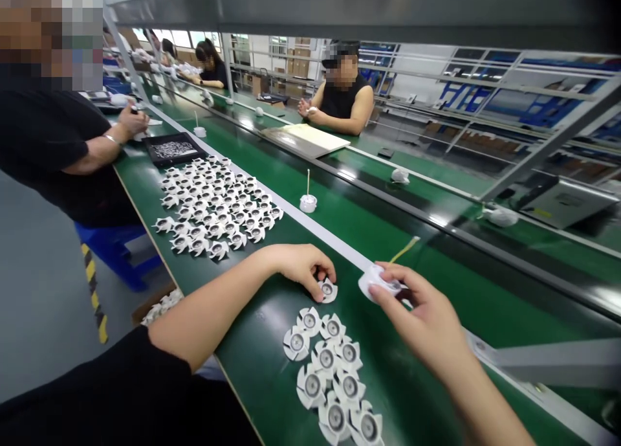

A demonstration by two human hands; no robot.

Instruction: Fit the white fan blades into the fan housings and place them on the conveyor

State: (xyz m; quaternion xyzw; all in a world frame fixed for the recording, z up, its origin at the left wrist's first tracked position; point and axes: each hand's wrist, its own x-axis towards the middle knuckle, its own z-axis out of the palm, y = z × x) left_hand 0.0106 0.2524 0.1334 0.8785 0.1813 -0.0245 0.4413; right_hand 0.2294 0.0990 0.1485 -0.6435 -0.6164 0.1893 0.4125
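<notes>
Black sleeve (97, 384) is closest; L arm (220, 310) reaches over green worktop (259, 333). L hand (301, 265), palm down, fingers curled, pinches sm. white fan wheel (328, 290) just past nearer bunch of wheels (326, 357). R hand (429, 307), thumb + fingers a bit apart, grips round white housing (371, 283) w/ yellow wire (403, 250), by pale strip (323, 234).

- A factory floor, by the look of it an assembly line.
- A long green table (252, 323) runs from the lower centre to the upper left, beside what looks like a belt (349, 218).
- Dozens of identical white fans (222, 210) crowd the centre left.
- Workers (43, 135) line both sides, left and upper centre.
- Metal racks (514, 87), upper right; stacked cartons (298, 61), upper centre.
- Yellow-and-black floor tape (92, 284) at left.
</notes>
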